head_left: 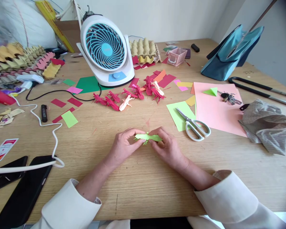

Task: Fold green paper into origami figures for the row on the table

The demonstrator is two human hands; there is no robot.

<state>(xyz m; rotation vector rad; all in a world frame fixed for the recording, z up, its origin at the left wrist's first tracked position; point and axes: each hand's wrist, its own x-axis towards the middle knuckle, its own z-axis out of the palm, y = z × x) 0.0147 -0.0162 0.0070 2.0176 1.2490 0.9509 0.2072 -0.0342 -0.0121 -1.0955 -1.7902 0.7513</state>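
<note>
A light green folded paper figure (147, 137) is held just above the table between my two hands. My left hand (126, 141) pinches its left end between thumb and fingers. On the other end, my right hand (166, 146) grips it the same way. Small paper points stick out at its middle, above and below. Scissors (195, 127) with pale grey handles lie to the right of my right hand, their blades over a light green paper sheet (175, 116). Beyond my hands sit several red folded paper figures (112, 101) and a pale pink folded figure (126, 103).
A white and blue fan (106, 47) stands at the back. Pink paper (214, 108) with keys (230, 98) on it lies at right, near a crumpled grey cloth (267, 124). A white cable (54, 140), a black marker (44, 113) and phones (26, 187) occupy the left.
</note>
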